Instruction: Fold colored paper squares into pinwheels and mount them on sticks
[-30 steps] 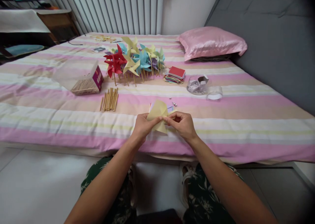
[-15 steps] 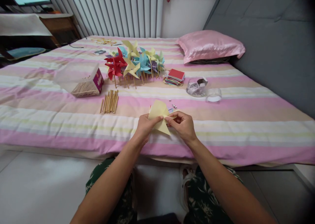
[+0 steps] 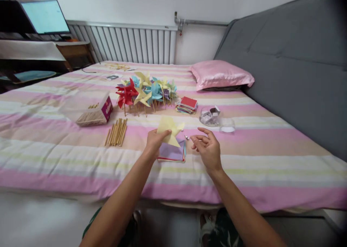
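In my left hand [image 3: 155, 143] is a yellow paper pinwheel [image 3: 165, 124], pinched near its centre under the thumb, with one pointed blade sticking out to the right. Below it on the bed lies a small stack of coloured paper sheets [image 3: 171, 153], purple on top with red and blue edges showing. My right hand [image 3: 208, 151] is apart from the paper, its fingers spread and curved. Its fingertips are close to a few tiny silver pins [image 3: 187, 137] on the striped sheet, and I see nothing held in it.
Finished pinwheels [image 3: 148, 91] on sticks stand at the back. To the left are gold sticks [image 3: 117, 132] and a clear plastic tub [image 3: 92, 113] of sticks. Further right sit a paper stack [image 3: 188, 103], a clear dish [image 3: 210, 117], a tape roll [image 3: 227, 125] and a pink pillow [image 3: 221, 75].
My right hand has let go of the yellow paper and moved right, toward the silver pins. The left hand keeps hold of the pinwheel. The camera view has tilted up.
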{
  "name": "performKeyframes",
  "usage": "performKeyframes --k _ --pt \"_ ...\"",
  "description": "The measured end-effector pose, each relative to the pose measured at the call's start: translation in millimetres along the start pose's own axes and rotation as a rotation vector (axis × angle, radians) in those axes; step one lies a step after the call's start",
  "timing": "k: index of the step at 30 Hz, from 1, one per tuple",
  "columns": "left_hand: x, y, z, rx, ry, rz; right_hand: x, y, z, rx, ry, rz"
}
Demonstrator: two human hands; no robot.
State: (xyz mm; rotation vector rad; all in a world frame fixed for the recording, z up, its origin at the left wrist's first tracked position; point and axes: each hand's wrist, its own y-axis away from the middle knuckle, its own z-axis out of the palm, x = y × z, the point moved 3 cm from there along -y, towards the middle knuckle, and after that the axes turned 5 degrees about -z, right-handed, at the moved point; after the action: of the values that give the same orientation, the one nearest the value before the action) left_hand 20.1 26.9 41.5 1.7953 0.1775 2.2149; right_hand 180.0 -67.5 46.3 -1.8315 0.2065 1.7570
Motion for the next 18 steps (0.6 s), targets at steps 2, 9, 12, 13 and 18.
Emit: performKeyframes --k 2,9,12,13,18 --pt "15 -18 10.7 -0.016 0.014 0.036 -11 -21 -3 -0.004 0.007 -0.045" --pt "60 -79 59.5 -0.020 0.045 0.124 -62 -112 11 0.039 -0.068 -0.255" --pt "71 -102 69.8 -0.033 0.074 0.143 -84 -138 23 0.022 -0.113 -0.319" --pt "74 -108 71.1 -0.037 0.080 0.149 -90 -143 25 -0.006 -0.122 -0.320" --pt "61 -129 64.0 0.034 0.045 0.177 -94 -132 32 -0.397 -0.215 -0.236"
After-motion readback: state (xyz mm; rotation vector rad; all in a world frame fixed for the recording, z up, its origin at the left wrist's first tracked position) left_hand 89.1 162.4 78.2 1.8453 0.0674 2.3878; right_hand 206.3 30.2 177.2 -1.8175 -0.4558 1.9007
